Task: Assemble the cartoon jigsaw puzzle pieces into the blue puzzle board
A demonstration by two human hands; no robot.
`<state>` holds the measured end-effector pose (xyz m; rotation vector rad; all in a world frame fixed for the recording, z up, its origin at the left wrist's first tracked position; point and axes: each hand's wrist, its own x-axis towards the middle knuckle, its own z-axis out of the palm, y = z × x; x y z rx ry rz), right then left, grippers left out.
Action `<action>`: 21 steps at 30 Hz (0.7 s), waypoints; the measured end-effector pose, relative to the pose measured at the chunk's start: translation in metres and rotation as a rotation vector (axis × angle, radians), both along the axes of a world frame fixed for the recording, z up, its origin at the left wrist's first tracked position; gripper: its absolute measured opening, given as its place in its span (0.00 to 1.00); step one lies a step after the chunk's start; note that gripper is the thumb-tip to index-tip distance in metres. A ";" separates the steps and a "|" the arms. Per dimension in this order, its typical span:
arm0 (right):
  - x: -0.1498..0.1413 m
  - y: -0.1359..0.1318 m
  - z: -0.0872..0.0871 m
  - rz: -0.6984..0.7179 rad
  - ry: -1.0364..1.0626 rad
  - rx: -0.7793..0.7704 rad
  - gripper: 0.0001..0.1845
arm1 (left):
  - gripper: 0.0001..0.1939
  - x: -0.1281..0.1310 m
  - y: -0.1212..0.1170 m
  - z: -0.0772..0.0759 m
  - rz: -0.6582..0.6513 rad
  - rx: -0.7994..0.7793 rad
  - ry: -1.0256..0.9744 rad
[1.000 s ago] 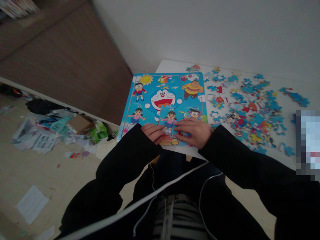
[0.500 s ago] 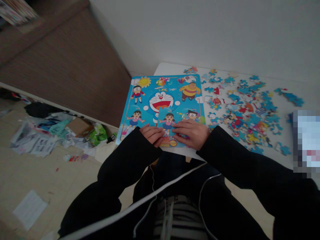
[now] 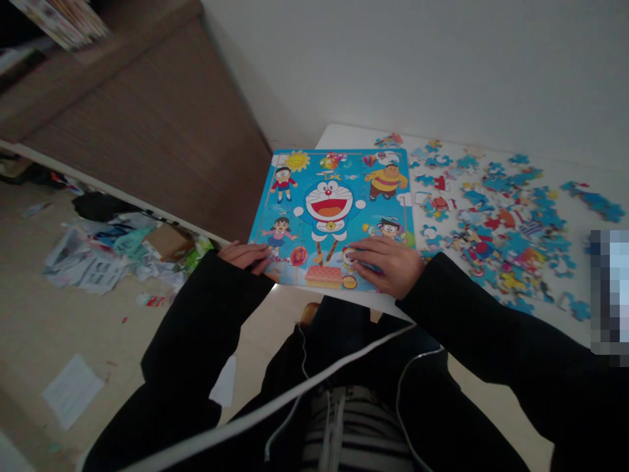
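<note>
A blue picture puzzle board lies at the near left of the table, showing a large white-and-blue cartoon cat and several smaller figures. At its lower left corner, below a printed girl in pink, rests my left hand, fingers stretched out over the edge. My right hand lies on the lower right part, its fingers apart and covering some of the picture. I make out nothing held in either hand. Whether a loose puzzle section lies over the printed girl, I cannot tell.
Loose blue puzzle pieces are spread over the white table right of the board. A blurred-out object stands at the far right. A brown cabinet borders the left, with bags and papers on the floor. A white cord crosses my lap.
My left hand has moved left from the board's middle to its lower left corner. The girl-figure puzzle section both hands held no longer shows over the middle. My right hand stays near the lower right.
</note>
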<state>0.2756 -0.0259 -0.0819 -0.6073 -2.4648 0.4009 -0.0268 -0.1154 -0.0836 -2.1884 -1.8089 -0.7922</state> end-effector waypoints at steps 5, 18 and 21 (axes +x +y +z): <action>0.001 0.001 -0.001 -0.010 -0.004 0.046 0.14 | 0.08 -0.011 0.001 -0.004 0.001 -0.088 -0.068; -0.002 -0.001 -0.005 -0.020 -0.036 0.051 0.15 | 0.14 -0.024 -0.009 0.003 0.179 -0.229 -0.031; -0.002 -0.002 -0.005 -0.034 -0.093 0.046 0.15 | 0.19 -0.031 -0.007 -0.005 0.202 -0.405 -0.025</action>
